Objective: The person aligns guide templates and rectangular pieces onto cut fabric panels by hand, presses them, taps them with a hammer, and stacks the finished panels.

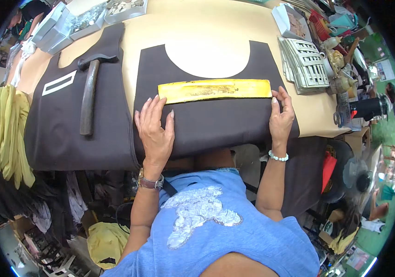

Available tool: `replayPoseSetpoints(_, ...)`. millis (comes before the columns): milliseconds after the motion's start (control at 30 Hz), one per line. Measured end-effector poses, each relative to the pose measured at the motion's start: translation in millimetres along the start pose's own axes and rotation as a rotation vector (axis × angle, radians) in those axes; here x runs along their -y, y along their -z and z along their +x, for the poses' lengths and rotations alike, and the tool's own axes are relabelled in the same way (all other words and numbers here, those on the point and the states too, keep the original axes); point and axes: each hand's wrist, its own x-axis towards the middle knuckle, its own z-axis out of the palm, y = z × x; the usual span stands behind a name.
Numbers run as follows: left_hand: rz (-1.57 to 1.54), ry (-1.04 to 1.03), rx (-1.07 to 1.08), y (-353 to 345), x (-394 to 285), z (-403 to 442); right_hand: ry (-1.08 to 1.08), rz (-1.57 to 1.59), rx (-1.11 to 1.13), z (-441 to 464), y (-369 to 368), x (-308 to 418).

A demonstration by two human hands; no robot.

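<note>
On dark fabric (220, 121), a yellow strip (214, 91), likely light, stiff and best held by both ends, was touched by the spread left hand (154, 124); whether it was pinched by the right hand (282, 113) could not be told.

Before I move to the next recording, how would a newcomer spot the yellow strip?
On the tan table, find the dark piece with the curved cutout, right of the hammer. Below that curve, the yellow strip lies crosswise, left hand at one end, right hand at the other. Its bright, straight-edged, brown-smudged face stands out from the plain dark piece.
</note>
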Motion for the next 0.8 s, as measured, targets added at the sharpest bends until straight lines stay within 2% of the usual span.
replayPoseSetpoints(367, -0.001, 0.026, 0.034, 0.4, -0.5, -0.7, -0.023, 0.005, -0.006, -0.3, -1.0, -4.8)
replayPoseSetpoints(467, -0.001, 0.030, 0.035, 0.7, -1.5, -0.7, 0.041, -0.114, 0.006, 0.0, 0.7, -7.3)
replayPoseSetpoints(567, 0.000, 0.029, 0.038, 1.6, -2.6, -0.2, 0.014, -0.101, 0.004, -0.1, 1.3, -2.5)
replayPoseSetpoints(800, 0.008, 0.037, 0.051, 3.2, -5.5, 0.4, 0.113, -0.187, 0.001, -1.2, 1.6, -2.0)
